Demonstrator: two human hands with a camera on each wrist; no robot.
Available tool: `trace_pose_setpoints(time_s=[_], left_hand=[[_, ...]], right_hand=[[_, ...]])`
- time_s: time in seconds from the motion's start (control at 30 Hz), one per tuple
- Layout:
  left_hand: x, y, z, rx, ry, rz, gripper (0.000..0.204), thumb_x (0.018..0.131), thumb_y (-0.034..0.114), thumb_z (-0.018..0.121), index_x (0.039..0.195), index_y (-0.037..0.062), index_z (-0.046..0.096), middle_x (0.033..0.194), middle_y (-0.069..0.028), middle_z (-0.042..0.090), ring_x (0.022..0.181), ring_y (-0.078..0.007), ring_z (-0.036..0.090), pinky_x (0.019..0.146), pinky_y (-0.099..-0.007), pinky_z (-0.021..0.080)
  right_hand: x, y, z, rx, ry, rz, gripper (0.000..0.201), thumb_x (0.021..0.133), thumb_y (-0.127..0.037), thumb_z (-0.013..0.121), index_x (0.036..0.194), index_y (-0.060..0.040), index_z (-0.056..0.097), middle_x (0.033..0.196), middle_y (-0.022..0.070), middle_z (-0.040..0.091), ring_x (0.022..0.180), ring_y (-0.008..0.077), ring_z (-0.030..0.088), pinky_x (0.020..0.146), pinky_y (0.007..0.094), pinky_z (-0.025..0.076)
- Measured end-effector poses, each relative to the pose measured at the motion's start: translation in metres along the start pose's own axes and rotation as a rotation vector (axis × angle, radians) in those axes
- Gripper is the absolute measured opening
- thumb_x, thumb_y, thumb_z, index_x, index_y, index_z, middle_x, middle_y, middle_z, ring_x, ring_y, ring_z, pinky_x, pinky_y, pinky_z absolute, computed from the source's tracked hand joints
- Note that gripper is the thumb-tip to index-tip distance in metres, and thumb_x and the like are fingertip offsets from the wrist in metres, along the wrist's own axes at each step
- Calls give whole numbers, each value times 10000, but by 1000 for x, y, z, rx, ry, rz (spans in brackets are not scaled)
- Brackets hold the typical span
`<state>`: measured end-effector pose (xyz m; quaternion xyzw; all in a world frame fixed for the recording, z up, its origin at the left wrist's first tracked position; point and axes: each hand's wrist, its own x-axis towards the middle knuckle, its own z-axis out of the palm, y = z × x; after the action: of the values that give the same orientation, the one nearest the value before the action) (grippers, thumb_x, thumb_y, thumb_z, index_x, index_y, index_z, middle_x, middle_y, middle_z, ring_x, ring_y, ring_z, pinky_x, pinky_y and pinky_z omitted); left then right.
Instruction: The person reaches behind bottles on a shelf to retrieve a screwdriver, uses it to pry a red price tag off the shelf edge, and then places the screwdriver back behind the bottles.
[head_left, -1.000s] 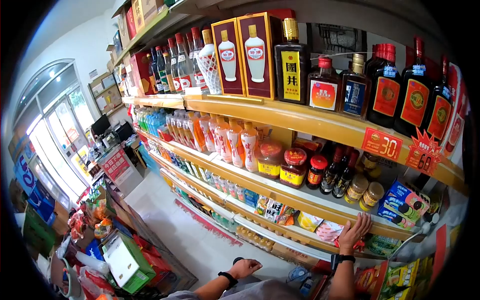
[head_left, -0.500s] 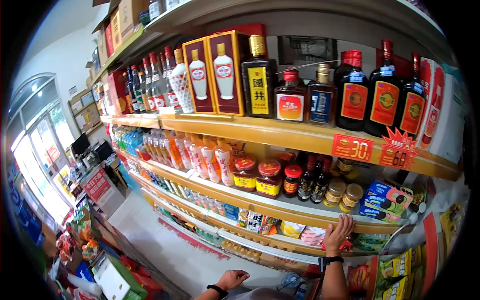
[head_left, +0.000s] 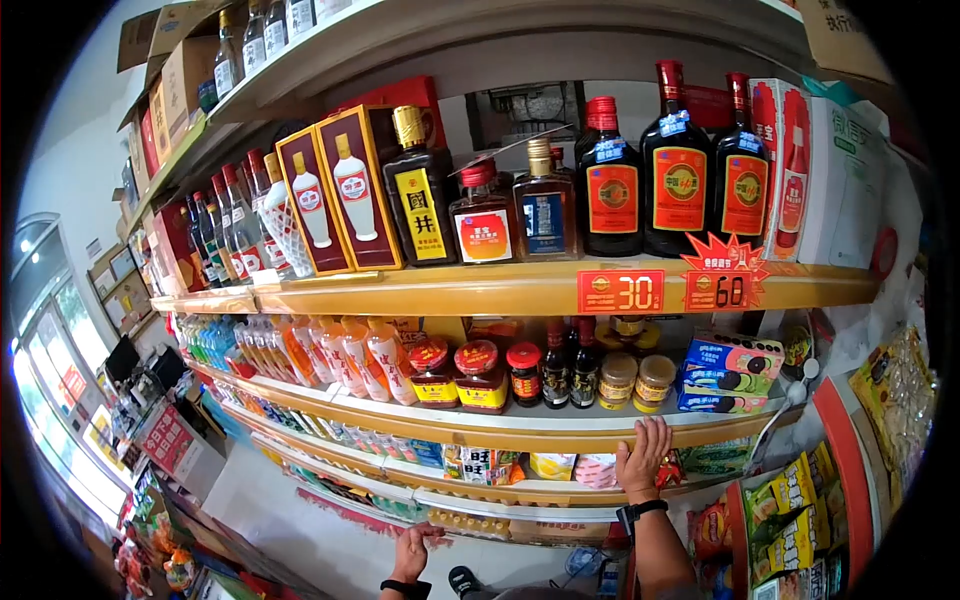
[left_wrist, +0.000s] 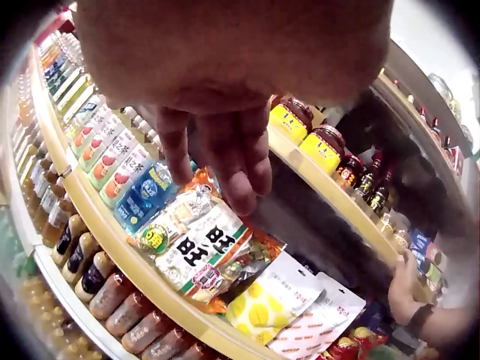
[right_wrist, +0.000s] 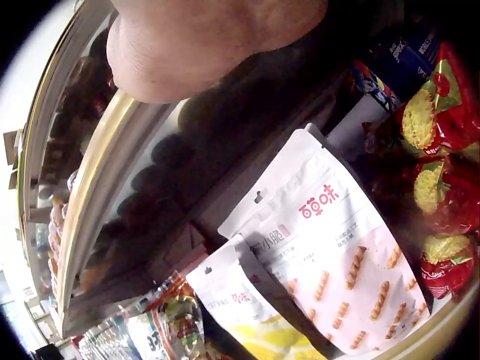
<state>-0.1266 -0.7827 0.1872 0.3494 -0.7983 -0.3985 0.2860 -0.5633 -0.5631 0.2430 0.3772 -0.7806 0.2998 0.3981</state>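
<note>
On shelf edge point(head_left: 500, 436), right hand point(head_left: 643, 460) still resting, left hand point(head_left: 408, 556) turned forward, grips relaxed

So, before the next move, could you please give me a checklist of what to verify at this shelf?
1. Left hand free: ok, its fingers hang loose and hold nothing.
2. Right hand free of goods: ok, its fingers are at the shelf edge.
3. Right hand bearing weight on that edge: cannot tell.
4. Small jars nearest the right hand upright: ok.
5. Pink-and-white pouch facing outward: ok, its printed front shows.
6. Space behind the pouch visible: not ok, too dark.
</note>
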Motion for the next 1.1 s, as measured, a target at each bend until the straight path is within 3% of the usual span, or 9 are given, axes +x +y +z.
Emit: trace_pose_setpoints(time_s=[0.13, 0.3, 0.33, 0.43, 0.57, 0.8, 0.93, 1.0, 1.1], left_hand=[[3, -4, 5, -128, -122, -191, 291, 961, 113, 511, 1071, 13, 761, 1039, -122, 771, 972, -206, 712, 931, -306, 522], [-20, -39, 52, -132, -315, -177, 346, 946, 115, 467, 1124, -9, 738, 1163, -153, 734, 1153, -261, 647, 1043, -379, 464], [-40, -46, 65, -133, -179, -8, 325, 991, 241, 557, 1095, 16, 768, 959, -139, 751, 862, -226, 692, 957, -463, 532], [-31, -17, 54, -366, -233, -35, 282, 959, 231, 643, 1129, 31, 746, 1019, -143, 731, 932, -271, 668, 923, -435, 501], [16, 36, -7, -328, -78, 216, 785, 1069, 488, 125, 1149, -22, 717, 1225, -153, 703, 1236, -303, 593, 1156, -439, 360], [34, 86, -38, -72, -23, 299, 517, 827, 140, 467, 1300, 73, 664, 1422, -160, 584, 1402, -355, 433, 1214, -468, 263], [18, 66, 11, -184, -283, 316, 507, 950, 312, 471, 1380, 86, 614, 1552, -146, 468, 1492, -367, 309, 1252, -506, 161], [23, 61, 23, -117, -349, 427, 536, 1046, 453, 338, 1411, 161, 600, 1580, -98, 443, 1515, -360, 268, 1257, -532, 85], [25, 69, 2, 5, -229, 331, 686, 1017, 639, 209, 1377, 235, 631, 1553, -53, 478, 1536, -364, 216, 1156, -689, -120]], right_hand=[[-1, 1, 0, 26, 11, 11, 472, 1000, -329, 515, 1340, -4, 478, 1416, 223, 481, 1383, 465, 379, 1176, 628, 218], [0, 1, 2, 40, 62, -13, 473, 1026, -361, 487, 1372, -40, 475, 1420, 194, 489, 1372, 442, 409, 1158, 619, 250], [0, 1, 3, 41, 66, -5, 473, 1026, -361, 487, 1372, -40, 475, 1420, 194, 489, 1372, 442, 409, 1158, 619, 250], [-3, 3, 5, 23, 67, -7, 479, 1027, -369, 484, 1379, -44, 471, 1422, 197, 491, 1367, 444, 415, 1154, 623, 252], [-2, 5, 7, 30, 73, -25, 479, 1005, -348, 500, 1362, -29, 482, 1425, 209, 486, 1375, 450, 403, 1161, 624, 240], [0, 1, 3, 30, 6, 14, 516, 902, -255, 605, 1340, -6, 490, 1402, 227, 482, 1367, 462, 396, 1153, 624, 268], [-41, 46, 77, 75, 85, 92, 699, 741, -178, 785, 1360, -17, 500, 1427, 225, 495, 1401, 433, 387, 1173, 605, 262], [-24, 50, 78, 2, 255, -111, 523, 1028, -372, 530, 1393, -3, 473, 1479, 208, 446, 1427, 434, 359, 1169, 627, 245], [18, -38, -19, -38, 281, -140, 462, 1087, -353, 447, 1381, 1, 491, 1364, 207, 546, 1271, 394, 536, 1023, 584, 431]])
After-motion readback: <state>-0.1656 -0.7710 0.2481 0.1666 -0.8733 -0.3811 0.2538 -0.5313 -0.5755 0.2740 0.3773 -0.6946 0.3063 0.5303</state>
